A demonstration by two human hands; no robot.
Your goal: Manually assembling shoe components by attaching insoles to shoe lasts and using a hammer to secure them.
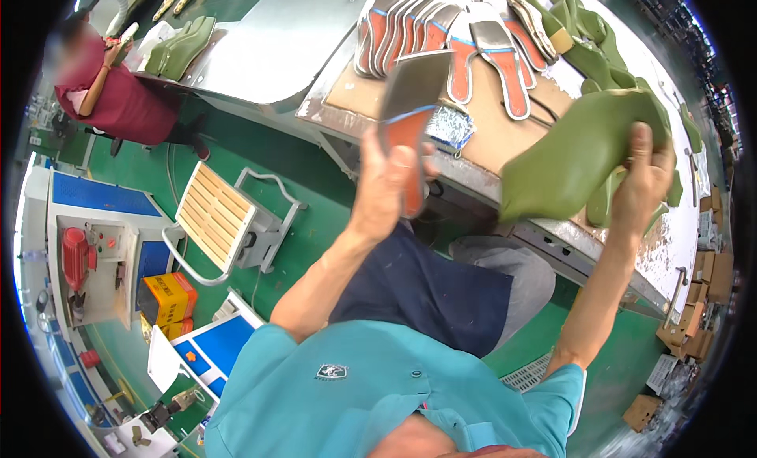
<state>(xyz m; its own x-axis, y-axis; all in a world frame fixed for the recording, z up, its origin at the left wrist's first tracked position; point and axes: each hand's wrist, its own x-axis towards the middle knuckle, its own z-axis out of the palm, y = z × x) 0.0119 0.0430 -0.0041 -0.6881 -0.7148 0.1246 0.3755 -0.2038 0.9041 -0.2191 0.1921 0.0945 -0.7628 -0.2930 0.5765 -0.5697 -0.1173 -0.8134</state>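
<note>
My left hand (385, 178) is closed round the narrow end of a shoe insole (415, 91), brown-grey at its upper end and orange-red below a blue line. The insole is raised in front of the table's near edge. On the right, my right hand (648, 174) grips a large olive-green shoe last (572, 154), tilted over the same edge. Both held things are slightly blurred. Behind the insole, a row of similar insoles (404, 32) stands on edge, and more insoles (502, 59) lie fanned beside it. Several green lasts (587, 52) are heaped at the far right.
A worn worktable (654, 257) carries a brown board and a blue-and-white speckled pad (451, 129). At the left, a co-worker in dark red (118, 95) stands by a metal table with green lasts (183, 48). A slatted chair (214, 213) stands on the green floor; cardboard boxes (694, 308) are at right.
</note>
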